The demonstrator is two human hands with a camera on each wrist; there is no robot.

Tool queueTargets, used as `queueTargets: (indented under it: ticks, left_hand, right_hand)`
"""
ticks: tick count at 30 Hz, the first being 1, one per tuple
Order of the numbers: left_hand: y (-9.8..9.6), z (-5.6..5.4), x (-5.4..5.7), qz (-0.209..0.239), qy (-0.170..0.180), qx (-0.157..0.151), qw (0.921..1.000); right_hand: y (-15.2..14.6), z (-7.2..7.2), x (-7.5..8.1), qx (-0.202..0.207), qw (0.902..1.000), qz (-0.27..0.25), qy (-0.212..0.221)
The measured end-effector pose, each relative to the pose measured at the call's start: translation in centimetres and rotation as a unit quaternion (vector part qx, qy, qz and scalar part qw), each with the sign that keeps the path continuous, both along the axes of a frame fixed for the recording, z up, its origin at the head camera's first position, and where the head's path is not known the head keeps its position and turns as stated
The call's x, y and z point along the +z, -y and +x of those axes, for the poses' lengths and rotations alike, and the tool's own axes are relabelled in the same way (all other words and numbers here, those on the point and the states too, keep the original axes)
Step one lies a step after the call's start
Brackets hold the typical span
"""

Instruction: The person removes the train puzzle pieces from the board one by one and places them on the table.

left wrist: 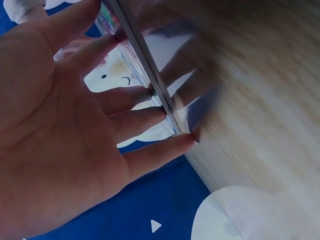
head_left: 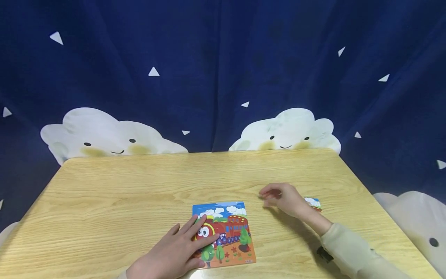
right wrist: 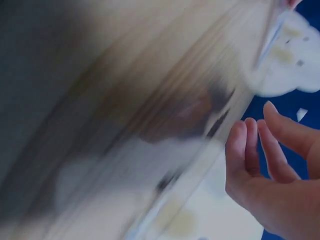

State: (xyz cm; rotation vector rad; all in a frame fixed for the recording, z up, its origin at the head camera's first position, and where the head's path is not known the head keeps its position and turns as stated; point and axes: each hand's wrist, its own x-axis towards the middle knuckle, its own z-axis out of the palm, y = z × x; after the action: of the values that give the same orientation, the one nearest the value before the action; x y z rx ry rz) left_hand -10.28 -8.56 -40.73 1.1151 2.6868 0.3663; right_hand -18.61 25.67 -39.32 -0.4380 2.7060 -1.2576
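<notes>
A jigsaw puzzle with a red cartoon train, trees and clouds lies flat near the table's front. My left hand rests on its left side with fingers spread, covering part of the picture. Seen edge-on in the left wrist view, the puzzle is under the fingertips of that left hand. To the right of the puzzle, my right hand is above the table, fingers loosely bent. Nothing shows between thumb and fingers of the right hand in the right wrist view.
Partly hidden behind the right wrist, a small printed piece or pieces with cloud and red patterns lie on the wooden table. A dark blue curtain with smiling clouds hangs behind the table's far edge.
</notes>
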Motion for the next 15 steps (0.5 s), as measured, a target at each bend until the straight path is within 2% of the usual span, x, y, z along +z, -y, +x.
queueTargets:
  ticks: [3,7,10,15]
  left_hand:
    - [-0.1,0.0,0.0,-0.003,0.005,0.002,1.0]
    - [-0.3,0.1,0.1,-0.004,0.01,0.003,0.9999]
    - [-0.3,0.2,0.2,-0.006,0.008,0.001,0.9999]
    - [0.3,0.8,-0.3,-0.022,-0.012,-0.013,0.9996]
  right_hand:
    - [2.8,0.0,-0.1,0.031,0.9944,-0.083,0.058]
    - [6.4,0.4,-0.1,0.056,0.9768,-0.158,0.133]
    - [8.4,0.7,-0.1,0.063,0.9654,-0.188,0.169]
    - [10.6,1.1,-0.1,0.065,0.956,-0.204,0.201]
